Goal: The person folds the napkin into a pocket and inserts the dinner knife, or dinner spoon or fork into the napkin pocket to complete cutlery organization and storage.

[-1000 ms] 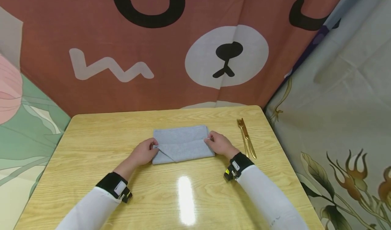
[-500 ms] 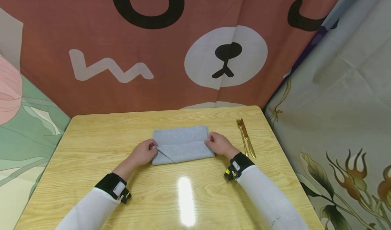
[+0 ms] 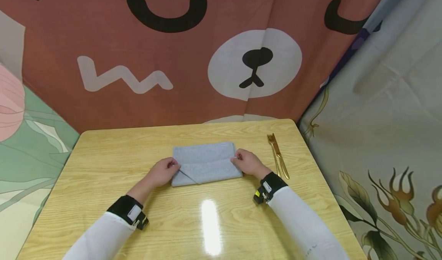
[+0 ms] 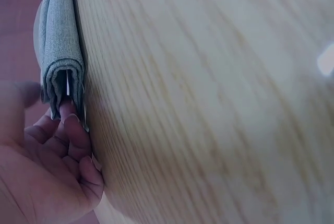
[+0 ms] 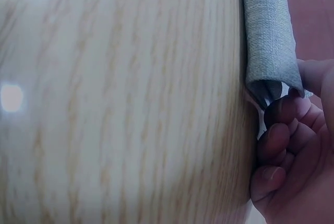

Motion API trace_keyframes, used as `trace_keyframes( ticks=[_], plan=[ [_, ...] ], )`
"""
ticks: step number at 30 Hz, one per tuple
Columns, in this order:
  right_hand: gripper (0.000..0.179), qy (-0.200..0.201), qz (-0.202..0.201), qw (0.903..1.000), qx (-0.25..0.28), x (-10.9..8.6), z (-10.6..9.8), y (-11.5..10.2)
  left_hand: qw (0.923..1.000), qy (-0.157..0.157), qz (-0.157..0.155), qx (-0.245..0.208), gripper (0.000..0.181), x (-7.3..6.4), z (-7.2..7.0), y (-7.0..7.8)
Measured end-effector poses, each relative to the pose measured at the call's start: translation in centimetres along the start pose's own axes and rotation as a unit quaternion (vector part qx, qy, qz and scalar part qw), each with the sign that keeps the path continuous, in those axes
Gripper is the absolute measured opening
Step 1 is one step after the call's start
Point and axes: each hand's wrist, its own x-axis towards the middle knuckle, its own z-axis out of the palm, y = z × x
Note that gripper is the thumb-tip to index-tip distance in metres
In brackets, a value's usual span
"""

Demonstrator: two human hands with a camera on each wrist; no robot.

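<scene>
A grey-blue cloth napkin [image 3: 207, 170] lies folded into a flat rectangle on the table, with a diagonal crease at its lower left. At its left edge my left hand [image 3: 163, 171] pinches the upper layers. The left wrist view shows the index fingertip tucked into the open end of the folded napkin [image 4: 61, 36], thumb on the outside. My right hand [image 3: 249, 162] pinches the right edge in the same way. Seen from the right wrist, the thumb is against the outer layer of the napkin [image 5: 269, 31] and the other fingers curl below its hollow end.
A gold fork [image 3: 274, 152] and a gold knife [image 3: 281, 156] lie side by side on the wooden table [image 3: 121, 148], just beyond my right wrist. A printed cloth [image 3: 138, 106] hangs along the table's far edge, and a floral curtain [image 3: 380, 137] hangs at the right.
My left fingertips have shifted slightly inward over the napkin's left edge, covering the small tuck there. The right hand has hardly moved.
</scene>
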Motion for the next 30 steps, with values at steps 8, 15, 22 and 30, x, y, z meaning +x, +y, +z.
trace_keyframes(
  ticks=[8, 15, 22, 30],
  plan=[
    [0.031, -0.004, -0.002, 0.9999, 0.01, 0.0, -0.06, 0.04, 0.9998, 0.001, 0.005, 0.019, 0.018, 0.08, 0.03, -0.26],
    [0.031, -0.008, -0.005, 0.9998, 0.02, -0.18, -0.28, -0.03, 0.9997, 0.0, 0.007, 0.022, 0.016, 0.15, 0.06, -0.24],
    [0.029, -0.013, -0.008, 0.9989, 0.045, -0.21, -0.48, 0.13, 0.9998, -0.012, 0.01, -0.015, 0.016, 0.01, -0.05, -0.27],
    [0.026, -0.009, -0.02, 0.9995, -0.023, -0.02, -0.08, 0.22, 0.9978, 0.007, 0.02, 0.063, 0.015, -0.13, 0.17, 0.27]
  ],
)
